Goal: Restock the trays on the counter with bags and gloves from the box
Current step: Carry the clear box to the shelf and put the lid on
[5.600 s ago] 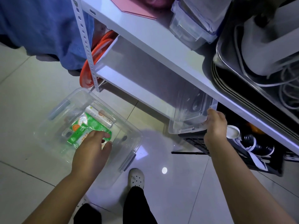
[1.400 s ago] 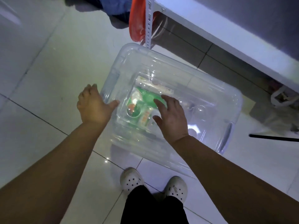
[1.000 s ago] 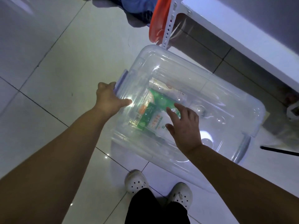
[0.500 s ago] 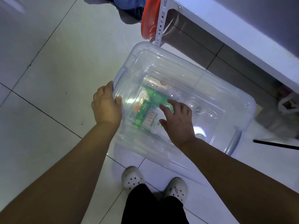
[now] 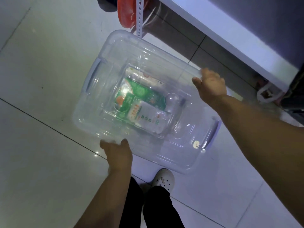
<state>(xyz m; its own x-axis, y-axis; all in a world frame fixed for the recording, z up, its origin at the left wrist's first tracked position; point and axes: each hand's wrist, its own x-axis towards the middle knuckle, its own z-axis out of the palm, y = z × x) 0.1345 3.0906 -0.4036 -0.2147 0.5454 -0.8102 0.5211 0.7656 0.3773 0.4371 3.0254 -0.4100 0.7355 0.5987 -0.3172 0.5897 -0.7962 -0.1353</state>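
Both hands have left their spots of half a second ago: the left hand point(image 5: 116, 152) has come off the box's left end and now clamps the near long rim, and the right hand point(image 5: 209, 86) has lifted off the lid to curl over the far long rim, thumb on top. The hands are therefore well apart, one on each long side of the clear storage box point(image 5: 115, 46), which sits on the tiled floor point(image 5: 41, 162) just in front of the white clog point(image 5: 164, 178) and beside the white shelf rack point(image 5: 230, 38). Its long axis runs from far left to near right, with a grey-blue latch handle at the left end point(image 5: 93, 76) and another at the right end point(image 5: 213, 134). Neither hand touches a latch, and the transparent lid point(image 5: 172, 150) looks still seated. From this hold, the likely move is lifting or turning the whole box, and the left hand is nearer the body. Under the lid lie green packs point(image 5: 141, 96) with a white panel bearing red and green characters, too blurred to read. A paler pack point(image 5: 144, 76) lies just beyond them, its print also illegible. An orange-red disc point(image 5: 126, 15) leans behind the rack's perforated post point(image 5: 139, 17).
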